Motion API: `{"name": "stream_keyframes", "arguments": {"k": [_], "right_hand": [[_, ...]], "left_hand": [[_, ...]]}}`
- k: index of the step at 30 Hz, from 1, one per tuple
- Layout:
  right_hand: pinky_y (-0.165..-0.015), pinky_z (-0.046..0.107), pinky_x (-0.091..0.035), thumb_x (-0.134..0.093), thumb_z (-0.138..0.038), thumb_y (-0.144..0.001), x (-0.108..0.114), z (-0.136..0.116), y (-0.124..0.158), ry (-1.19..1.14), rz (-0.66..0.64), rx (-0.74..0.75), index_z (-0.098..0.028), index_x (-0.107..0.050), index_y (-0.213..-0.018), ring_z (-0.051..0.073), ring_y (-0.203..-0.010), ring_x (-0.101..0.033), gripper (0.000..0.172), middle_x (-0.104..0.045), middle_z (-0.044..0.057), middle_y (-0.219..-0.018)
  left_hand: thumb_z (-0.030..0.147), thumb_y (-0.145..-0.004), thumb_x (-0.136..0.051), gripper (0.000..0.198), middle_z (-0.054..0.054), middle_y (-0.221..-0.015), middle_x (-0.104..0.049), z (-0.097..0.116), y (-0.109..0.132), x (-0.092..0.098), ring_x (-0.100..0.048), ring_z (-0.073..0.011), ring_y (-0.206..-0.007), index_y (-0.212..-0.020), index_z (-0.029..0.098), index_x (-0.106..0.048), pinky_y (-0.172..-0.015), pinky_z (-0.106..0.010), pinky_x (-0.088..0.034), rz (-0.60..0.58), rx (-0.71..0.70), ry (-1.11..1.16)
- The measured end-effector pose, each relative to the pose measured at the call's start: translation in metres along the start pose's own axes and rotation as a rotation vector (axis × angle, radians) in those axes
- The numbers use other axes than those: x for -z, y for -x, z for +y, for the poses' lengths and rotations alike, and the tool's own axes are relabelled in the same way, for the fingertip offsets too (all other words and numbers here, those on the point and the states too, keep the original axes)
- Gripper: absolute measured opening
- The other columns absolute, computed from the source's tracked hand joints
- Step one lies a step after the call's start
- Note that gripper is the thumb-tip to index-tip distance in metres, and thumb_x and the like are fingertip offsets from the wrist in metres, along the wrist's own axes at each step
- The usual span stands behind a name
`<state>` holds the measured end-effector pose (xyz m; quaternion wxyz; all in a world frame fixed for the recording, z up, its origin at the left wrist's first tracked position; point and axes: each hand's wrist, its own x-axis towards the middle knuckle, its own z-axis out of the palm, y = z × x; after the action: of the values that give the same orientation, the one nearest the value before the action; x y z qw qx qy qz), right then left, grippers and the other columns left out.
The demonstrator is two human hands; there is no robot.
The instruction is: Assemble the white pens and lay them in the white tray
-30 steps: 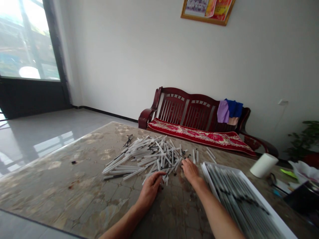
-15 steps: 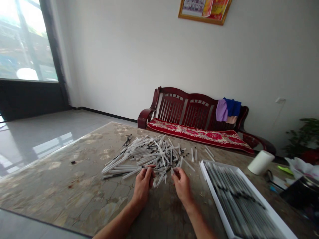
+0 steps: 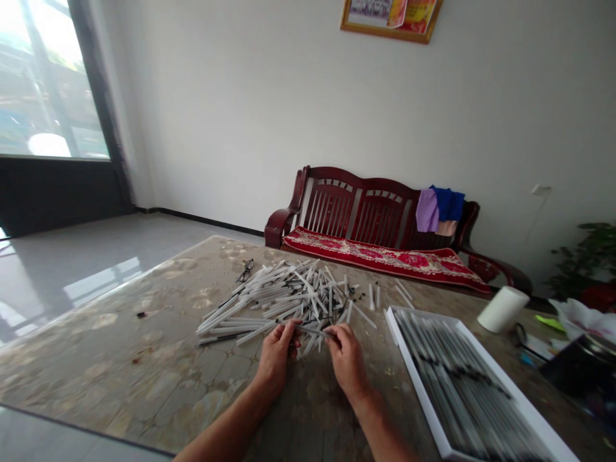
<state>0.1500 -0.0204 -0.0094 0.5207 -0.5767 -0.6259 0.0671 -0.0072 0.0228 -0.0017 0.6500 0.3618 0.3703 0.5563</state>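
A slim grey pen-like stick (image 3: 312,331) spans the gap between my two hands. The fingers of my left hand (image 3: 275,356) are closed on its left end, and my right hand (image 3: 347,360) pinches its right end. Just beyond my hands lies a loose pile of white and translucent tubes (image 3: 269,289), with some dark sticks mixed in. To the right, a shallow white box (image 3: 418,404) holds rows of grey sticks (image 3: 462,378) with black parts near their middles; they look blurred.
Glasses (image 3: 245,271) lie behind the pile on the patterned table (image 3: 183,372). A few tubes (image 3: 374,297) and small black bits are right of it. A white roll (image 3: 503,309) and a black container (image 3: 584,372) stand far right. A wooden bench (image 3: 380,218) is behind the table.
My right hand has moved slightly left, and the grey stick now bridges both hands, where before a gap showed between them. The view has shifted slightly.
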Motion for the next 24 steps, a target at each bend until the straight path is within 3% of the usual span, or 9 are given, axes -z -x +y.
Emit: {"name": "stream_keyframes", "arguments": {"k": [6,10,13,17,24], "right_hand": [[-0.076,0.028,-0.048,-0.053,-0.01,-0.081,0.001,0.001,0.005,0.044,-0.03,0.003,-0.02,-0.067,-0.086,0.019,-0.084,-0.061,0.017,-0.064,0.006,-0.086],[-0.071,0.028,-0.047,-0.057,-0.012,-0.076,-0.001,0.003,0.007,-0.058,-0.138,-0.173,-0.019,-0.068,-0.08,0.019,-0.078,-0.06,0.013,-0.065,0.003,-0.079],[-0.055,0.024,-0.044,-0.064,-0.024,-0.074,0.0,0.0,0.004,-0.246,-0.216,-0.382,-0.019,-0.068,-0.078,0.016,-0.064,-0.057,0.008,-0.061,-0.001,-0.066],[-0.045,0.02,-0.038,-0.07,-0.044,-0.071,0.003,-0.015,-0.003,-0.605,-0.091,-0.554,-0.018,-0.065,-0.084,0.011,-0.052,-0.05,0.03,-0.056,-0.005,-0.058],[-0.042,0.017,-0.035,-0.084,-0.044,-0.055,-0.004,-0.044,-0.003,-0.92,0.063,-0.715,-0.017,-0.065,-0.086,0.009,-0.049,-0.051,0.045,-0.058,-0.006,-0.057]], "left_hand": [[0.058,-0.062,-0.075,0.049,0.004,-0.049,-0.056,-0.004,0.001,0.001,-0.04,-0.007,-0.041,-0.08,0.013,-0.069,-0.039,-0.018,-0.028,-0.048,-0.024,-0.003],[0.057,-0.062,-0.077,0.047,0.004,-0.05,-0.056,-0.004,0.003,0.001,-0.045,-0.0084,-0.042,-0.077,0.013,-0.068,-0.039,-0.018,-0.031,-0.078,-0.066,-0.034],[0.055,-0.061,-0.079,0.046,0.004,-0.05,-0.056,-0.002,0.004,0.0,-0.048,-0.0089,-0.043,-0.076,0.014,-0.068,-0.039,-0.018,-0.034,-0.085,-0.082,-0.045],[0.053,-0.056,-0.083,0.049,0.002,-0.056,-0.063,0.002,0.006,-0.002,-0.052,-0.0093,-0.047,-0.082,0.014,-0.069,-0.042,-0.018,-0.038,-0.066,-0.008,0.063],[0.045,-0.058,-0.085,0.053,-0.004,-0.071,-0.07,0.004,0.012,0.001,-0.059,-0.0105,-0.056,-0.097,0.013,-0.069,-0.047,-0.018,-0.042,-0.207,0.139,0.124]]}}
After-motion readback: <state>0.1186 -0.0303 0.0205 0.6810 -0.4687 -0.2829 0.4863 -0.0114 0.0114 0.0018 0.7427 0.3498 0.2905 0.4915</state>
